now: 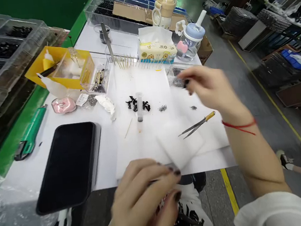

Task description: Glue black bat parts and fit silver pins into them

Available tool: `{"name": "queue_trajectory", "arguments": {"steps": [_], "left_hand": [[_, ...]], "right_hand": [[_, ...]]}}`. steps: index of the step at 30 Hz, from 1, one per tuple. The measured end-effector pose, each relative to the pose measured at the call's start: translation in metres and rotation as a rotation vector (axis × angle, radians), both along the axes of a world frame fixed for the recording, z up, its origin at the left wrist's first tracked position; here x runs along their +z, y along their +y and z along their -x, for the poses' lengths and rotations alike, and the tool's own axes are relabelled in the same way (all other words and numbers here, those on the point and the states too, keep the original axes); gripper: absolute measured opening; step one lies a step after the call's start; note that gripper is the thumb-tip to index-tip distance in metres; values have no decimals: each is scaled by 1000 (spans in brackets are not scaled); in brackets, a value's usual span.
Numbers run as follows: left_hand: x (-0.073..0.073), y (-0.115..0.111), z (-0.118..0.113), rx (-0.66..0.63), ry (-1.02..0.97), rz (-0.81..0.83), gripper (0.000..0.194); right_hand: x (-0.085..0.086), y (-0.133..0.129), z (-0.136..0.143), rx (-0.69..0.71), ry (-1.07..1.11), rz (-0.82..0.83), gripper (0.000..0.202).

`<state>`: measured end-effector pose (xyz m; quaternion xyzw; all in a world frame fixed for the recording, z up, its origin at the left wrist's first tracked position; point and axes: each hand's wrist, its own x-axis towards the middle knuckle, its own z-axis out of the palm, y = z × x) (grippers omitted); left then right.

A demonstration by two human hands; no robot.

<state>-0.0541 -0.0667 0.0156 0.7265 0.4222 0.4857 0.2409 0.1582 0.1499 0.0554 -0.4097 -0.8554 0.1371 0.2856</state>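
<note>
Near the table's front edge, my left hand [146,197] has its fingers bent and close together; its palm side is hidden. On the right, my right hand [204,85] is raised beside a small clear box [175,77], fingertips bunched and blurred, so any small item there cannot be made out. Tweezers with a yellow end [198,125] lie below it on white paper. A clear syringe-like tube [139,108] rests among black pieces [146,106]. Two little heaps of tiny dark parts, one in the middle [162,108] and one at right [193,107], lie on the paper.
A black phone [66,166] and green cutter [31,132] lie left. Behind them stand a yellow bin [36,68] and a compartment tray [4,46]. A tissue pack [156,48], blue-lidded bottle [192,37] and beige bottle [164,9] stand at the back.
</note>
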Motion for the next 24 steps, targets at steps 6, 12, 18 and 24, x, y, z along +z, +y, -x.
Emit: {"name": "queue_trajectory", "arguments": {"steps": [6,12,18,24], "left_hand": [[-42,27,-51,120,403,67,81],[-45,36,-48,105,567,103,85],[-40,39,-28,-23,558,184,74],[-50,40,-22,-42,557,159,67]], "right_hand": [[-8,-125,-52,-232,255,-133,39],[-76,-170,-35,92,181,-179,35],[-94,-159,-25,213,172,-221,21],[-100,-165,-28,154,208,-186,22]]}}
